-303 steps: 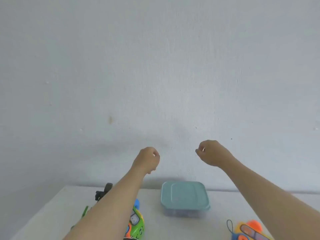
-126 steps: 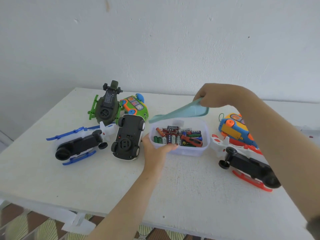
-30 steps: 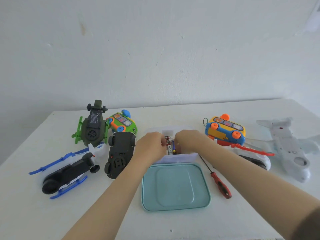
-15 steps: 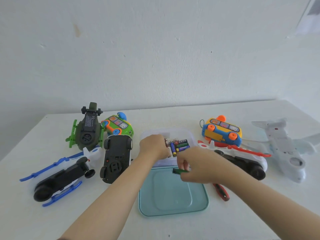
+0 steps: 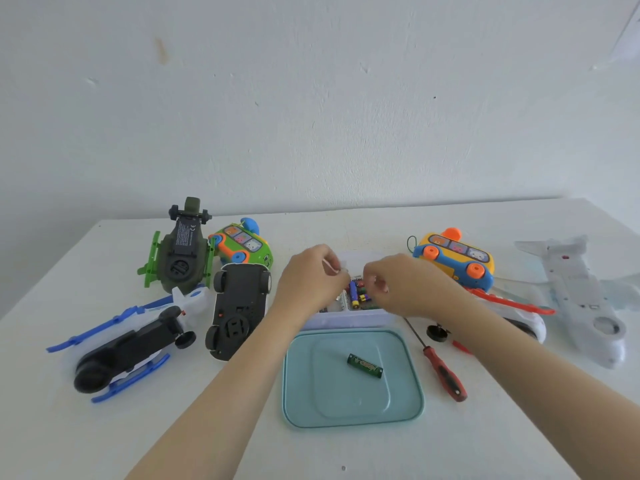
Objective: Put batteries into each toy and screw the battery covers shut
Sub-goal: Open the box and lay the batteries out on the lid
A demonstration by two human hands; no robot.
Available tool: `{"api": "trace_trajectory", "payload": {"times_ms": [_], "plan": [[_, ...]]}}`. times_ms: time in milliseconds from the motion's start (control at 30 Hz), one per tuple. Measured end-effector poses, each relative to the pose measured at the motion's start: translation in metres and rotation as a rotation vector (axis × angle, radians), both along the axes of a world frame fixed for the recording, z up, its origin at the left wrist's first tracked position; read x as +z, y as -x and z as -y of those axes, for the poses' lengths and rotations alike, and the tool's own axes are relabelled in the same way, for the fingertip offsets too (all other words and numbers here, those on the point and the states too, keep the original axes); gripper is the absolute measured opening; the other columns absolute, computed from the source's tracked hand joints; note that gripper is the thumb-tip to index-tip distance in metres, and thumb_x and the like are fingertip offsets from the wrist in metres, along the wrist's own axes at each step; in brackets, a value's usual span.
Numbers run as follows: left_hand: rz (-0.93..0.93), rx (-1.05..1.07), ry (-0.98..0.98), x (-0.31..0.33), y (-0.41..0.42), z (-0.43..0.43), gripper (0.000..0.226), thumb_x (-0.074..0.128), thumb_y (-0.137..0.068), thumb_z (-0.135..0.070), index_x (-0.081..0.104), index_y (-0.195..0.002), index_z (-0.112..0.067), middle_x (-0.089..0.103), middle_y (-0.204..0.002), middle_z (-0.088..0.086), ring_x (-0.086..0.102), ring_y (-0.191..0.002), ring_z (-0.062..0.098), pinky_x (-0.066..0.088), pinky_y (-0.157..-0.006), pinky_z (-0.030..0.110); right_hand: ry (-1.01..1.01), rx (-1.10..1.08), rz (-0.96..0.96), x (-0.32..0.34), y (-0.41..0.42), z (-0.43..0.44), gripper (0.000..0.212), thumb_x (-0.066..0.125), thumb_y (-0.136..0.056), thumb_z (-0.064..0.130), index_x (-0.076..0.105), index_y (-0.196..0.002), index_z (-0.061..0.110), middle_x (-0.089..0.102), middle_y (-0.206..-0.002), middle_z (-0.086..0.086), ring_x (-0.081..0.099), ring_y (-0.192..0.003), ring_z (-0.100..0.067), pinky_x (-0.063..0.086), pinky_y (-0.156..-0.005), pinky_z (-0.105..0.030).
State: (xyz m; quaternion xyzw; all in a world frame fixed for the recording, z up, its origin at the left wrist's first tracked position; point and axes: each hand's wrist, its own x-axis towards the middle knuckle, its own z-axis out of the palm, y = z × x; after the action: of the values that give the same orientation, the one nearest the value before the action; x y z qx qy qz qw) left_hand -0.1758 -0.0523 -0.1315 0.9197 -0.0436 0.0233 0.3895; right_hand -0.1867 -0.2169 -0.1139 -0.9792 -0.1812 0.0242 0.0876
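Table (image 5: pixel 104 438) front edge open, lid (image 5: pixel 329 393), screwdriver (image 5: pixel 445 374) (red handle) block centre

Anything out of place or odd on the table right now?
One green battery lies loose on the lid, apart from the other batteries in the box. It looks set aside rather than spilled, but it could roll. The black car lies belly up, which fits the job. No damage visible.

- lid (image 5: pixel 353 407) plain teal; battery (image 5: pixel 365 366) dark green with paler print;
- screwdriver (image 5: pixel 445 377) handle red with black;
- helicopter (image 5: pixel 121 351) black and white, blue skids; olive helicopter (image 5: pixel 180 261), bright green skids;
- green bus (image 5: pixel 246 245) and yellow-and-blue bus (image 5: pixel 457 261), orange wheels;
- plane (image 5: pixel 585 299) and table (image 5: pixel 69 427) white
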Motion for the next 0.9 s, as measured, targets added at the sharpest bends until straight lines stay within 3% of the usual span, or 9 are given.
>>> {"api": "trace_trajectory", "payload": {"times_ms": [167, 267, 367, 433, 500, 600, 700, 800, 900], "plan": [[-0.083, -0.173, 0.006, 0.022, 0.028, -0.017, 0.014, 0.073, -0.077, -0.020, 0.060, -0.072, -0.025, 0.069, -0.066, -0.006, 0.054, -0.052, 0.002, 0.043, -0.058, 0.023, 0.251, 0.020, -0.033, -0.004, -0.020, -0.002, 0.022, 0.051, -0.086, 0.021, 0.068, -0.098, 0.025, 0.065, -0.099, 0.007, 0.058, -0.091, -0.015, 0.038, -0.063, -0.025], [-0.147, -0.240, -0.189, 0.016, 0.048, -0.026, 0.011, 0.070, -0.079, -0.024, 0.060, -0.076, -0.028, 0.070, -0.073, -0.010, 0.058, -0.059, 0.000, 0.042, -0.058, 0.021, 0.417, 0.058, 0.031, -0.013, -0.025, -0.009, 0.021, 0.052, -0.086, 0.024, 0.069, -0.098, 0.027, 0.067, -0.101, 0.007, 0.061, -0.093, -0.016, 0.038, -0.065, -0.025], [-0.138, -0.244, -0.438, 0.005, 0.062, -0.030, 0.006, 0.065, -0.082, -0.031, 0.059, -0.082, -0.031, 0.070, -0.086, -0.012, 0.059, -0.076, 0.004, 0.043, -0.066, 0.021, 0.448, 0.069, 0.018, -0.015, -0.031, -0.011, 0.022, 0.051, -0.086, 0.023, 0.069, -0.098, 0.023, 0.067, -0.100, 0.004, 0.062, -0.091, -0.018, 0.039, -0.068, -0.026], [-0.146, -0.241, -0.501, -0.003, 0.066, -0.030, 0.007, 0.065, -0.085, -0.037, 0.062, -0.089, -0.033, 0.070, -0.092, -0.012, 0.060, -0.086, 0.007, 0.045, -0.076, 0.024, 0.437, 0.084, -0.010, -0.016, -0.034, -0.011, 0.021, 0.052, -0.087, 0.023, 0.069, -0.099, 0.020, 0.067, -0.100, 0.002, 0.062, -0.092, -0.019, 0.041, -0.076, -0.027], [-0.133, -0.223, -0.492, -0.005, 0.066, -0.030, 0.017, 0.064, -0.087, -0.045, 0.065, -0.098, -0.032, 0.068, -0.095, -0.013, 0.059, -0.090, 0.007, 0.042, -0.073, 0.024, 0.386, 0.092, -0.040, -0.016, -0.034, -0.011, 0.019, 0.054, -0.085, 0.023, 0.069, -0.095, 0.017, 0.067, -0.098, 0.000, 0.061, -0.090, -0.019, 0.040, -0.080, -0.028], [-0.027, -0.127, -0.335, -0.002, 0.062, -0.030, 0.013, 0.058, -0.092, -0.040, 0.065, -0.091, -0.029, 0.068, -0.087, -0.011, 0.054, -0.068, 0.003, 0.037, -0.061, 0.022, 0.113, 0.044, -0.087, -0.007, -0.028, -0.007, 0.018, 0.059, -0.082, 0.029, 0.068, -0.088, 0.015, 0.067, -0.092, 0.001, 0.061, -0.086, -0.018, 0.046, -0.079, -0.028], [0.086, -0.043, -0.252, -0.003, 0.052, -0.031, 0.007, 0.055, -0.094, -0.026, 0.061, -0.091, -0.028, 0.067, -0.085, -0.008, 0.046, -0.057, 0.002, 0.033, -0.058, 0.026, -0.172, 0.062, -0.048, 0.011, -0.006, -0.007, 0.012, 0.062, -0.082, 0.029, 0.066, -0.081, 0.018, 0.061, -0.083, 0.010, 0.056, -0.077, -0.006, 0.041, -0.066, -0.015], [0.094, -0.010, -0.301, -0.004, 0.038, -0.030, 0.013, 0.052, -0.094, -0.022, 0.063, -0.101, -0.024, 0.068, -0.092, -0.007, 0.052, -0.069, 0.012, 0.036, -0.061, 0.026, -0.114, 0.181, -0.044, 0.013, 0.024, -0.012, 0.009, 0.062, -0.080, 0.032, 0.063, -0.076, 0.024, 0.057, -0.078, 0.014, 0.053, -0.074, 0.000, 0.035, -0.063, -0.012], [0.052, -0.022, -0.443, -0.005, 0.021, -0.021, 0.014, 0.053, -0.092, -0.021, 0.065, -0.098, -0.023, 0.069, -0.097, -0.006, 0.060, -0.092, 0.017, 0.035, -0.067, 0.024, 0.082, 0.254, -0.138, 0.001, 0.042, -0.018, 0.017, 0.058, -0.084, 0.037, 0.067, -0.086, 0.023, 0.061, -0.090, 0.012, 0.057, -0.086, -0.009, 0.045, -0.077, -0.023]]}}
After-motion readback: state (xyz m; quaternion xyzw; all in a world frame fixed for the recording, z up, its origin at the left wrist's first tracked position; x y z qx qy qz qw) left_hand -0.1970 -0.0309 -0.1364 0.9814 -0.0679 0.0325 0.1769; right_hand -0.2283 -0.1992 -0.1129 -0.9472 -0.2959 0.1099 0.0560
